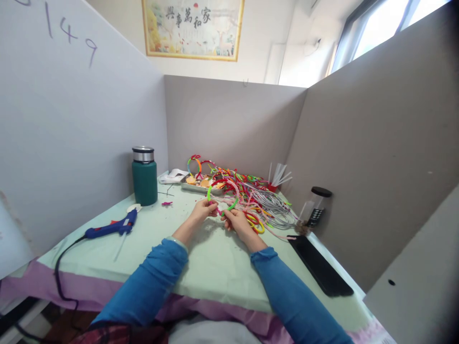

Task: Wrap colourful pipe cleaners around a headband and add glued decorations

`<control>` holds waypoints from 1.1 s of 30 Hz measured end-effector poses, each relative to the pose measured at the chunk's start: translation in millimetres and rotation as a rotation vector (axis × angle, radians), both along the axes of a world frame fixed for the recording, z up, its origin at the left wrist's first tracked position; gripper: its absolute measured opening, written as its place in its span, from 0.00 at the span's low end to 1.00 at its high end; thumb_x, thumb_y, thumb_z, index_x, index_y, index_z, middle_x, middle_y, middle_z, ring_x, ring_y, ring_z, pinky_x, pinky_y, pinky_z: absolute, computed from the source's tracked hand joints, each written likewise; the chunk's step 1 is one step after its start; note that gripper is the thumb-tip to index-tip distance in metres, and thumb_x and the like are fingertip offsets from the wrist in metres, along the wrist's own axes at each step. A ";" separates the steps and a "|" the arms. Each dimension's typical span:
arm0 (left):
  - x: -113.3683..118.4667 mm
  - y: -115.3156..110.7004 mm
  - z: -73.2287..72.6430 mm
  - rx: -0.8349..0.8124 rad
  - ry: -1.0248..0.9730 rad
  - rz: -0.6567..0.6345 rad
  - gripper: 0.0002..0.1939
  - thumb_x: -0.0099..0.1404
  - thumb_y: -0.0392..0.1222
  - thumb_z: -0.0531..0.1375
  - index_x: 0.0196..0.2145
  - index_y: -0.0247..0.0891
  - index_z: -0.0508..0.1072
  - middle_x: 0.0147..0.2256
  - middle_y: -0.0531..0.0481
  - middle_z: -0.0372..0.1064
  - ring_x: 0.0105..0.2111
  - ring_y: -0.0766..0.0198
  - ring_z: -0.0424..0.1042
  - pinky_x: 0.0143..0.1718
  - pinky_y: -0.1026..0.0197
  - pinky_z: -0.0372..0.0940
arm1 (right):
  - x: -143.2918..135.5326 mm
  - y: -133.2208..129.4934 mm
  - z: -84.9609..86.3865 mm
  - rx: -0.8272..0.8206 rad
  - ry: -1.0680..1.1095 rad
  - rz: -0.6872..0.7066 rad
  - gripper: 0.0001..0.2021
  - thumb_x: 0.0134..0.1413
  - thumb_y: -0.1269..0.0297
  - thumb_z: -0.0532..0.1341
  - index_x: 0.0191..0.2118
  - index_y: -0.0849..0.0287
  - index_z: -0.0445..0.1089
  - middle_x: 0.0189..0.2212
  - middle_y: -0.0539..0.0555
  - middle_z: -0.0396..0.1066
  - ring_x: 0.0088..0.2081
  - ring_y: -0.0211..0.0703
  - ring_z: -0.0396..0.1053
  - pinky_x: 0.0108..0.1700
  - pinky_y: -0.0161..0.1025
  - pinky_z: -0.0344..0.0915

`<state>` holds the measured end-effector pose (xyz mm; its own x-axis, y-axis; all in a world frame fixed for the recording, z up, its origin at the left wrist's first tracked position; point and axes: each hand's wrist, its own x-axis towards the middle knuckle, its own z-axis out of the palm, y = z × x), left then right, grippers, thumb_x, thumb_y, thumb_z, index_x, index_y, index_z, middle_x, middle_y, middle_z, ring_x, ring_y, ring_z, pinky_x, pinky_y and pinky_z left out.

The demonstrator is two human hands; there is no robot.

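A ring (235,187) wrapped in red, pink and green fuzzy sections stands upright above the middle of the table. Its lower left side is pinched by my left hand (202,210), and my right hand (236,222) grips its lower right side. Between the fingertips, a magenta piece shows at the bottom of the ring. Beside my right hand lie red and yellow rings (258,226) on the pale green cloth. Behind the held ring spreads a tangled pile of coloured and grey strands (272,204).
Left stand a green bottle (145,184) and a blue glue gun (111,229) with its cord. A metal tray (195,188) of small parts sits at the back. To the right are a clear container (315,210), a black flat object (319,265) and a red holder (272,188) with white sticks.
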<state>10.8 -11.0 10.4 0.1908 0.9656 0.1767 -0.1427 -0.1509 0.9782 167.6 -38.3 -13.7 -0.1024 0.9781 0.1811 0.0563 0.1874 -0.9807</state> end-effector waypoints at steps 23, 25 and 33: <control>-3.3 -0.5 5.7 -0.012 -0.080 0.065 0.22 0.46 0.49 0.68 0.36 0.33 0.71 0.27 0.50 0.69 0.25 0.67 0.69 0.27 0.64 0.66 | 1.1 -8.7 5.3 0.143 -0.421 0.161 0.16 0.54 0.60 0.56 0.19 0.61 0.64 0.11 0.46 0.60 0.15 0.32 0.56 0.20 0.31 0.54; -5.7 -1.1 9.7 0.015 -0.171 0.102 0.24 0.49 0.53 0.66 0.37 0.33 0.70 0.26 0.52 0.67 0.22 0.70 0.66 0.25 0.65 0.65 | 1.8 -9.1 5.8 0.128 -0.417 0.249 0.15 0.53 0.58 0.58 0.20 0.61 0.65 0.12 0.46 0.60 0.15 0.31 0.56 0.20 0.30 0.53; -7.7 -5.3 10.6 -0.070 -0.100 -0.087 0.18 0.55 0.51 0.61 0.35 0.33 0.68 0.17 0.61 0.54 0.11 0.78 0.43 0.13 0.70 0.46 | 9.7 -6.5 16.3 0.165 -0.087 -0.013 0.18 0.52 0.47 0.56 0.34 0.60 0.66 0.24 0.49 0.68 0.17 0.30 0.55 0.18 0.30 0.51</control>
<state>3.1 -16.3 21.0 0.2589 0.9568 0.1321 -0.2498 -0.0658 0.9661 177.3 -44.9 2.5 -0.1123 0.9374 0.3298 0.1427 0.3436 -0.9282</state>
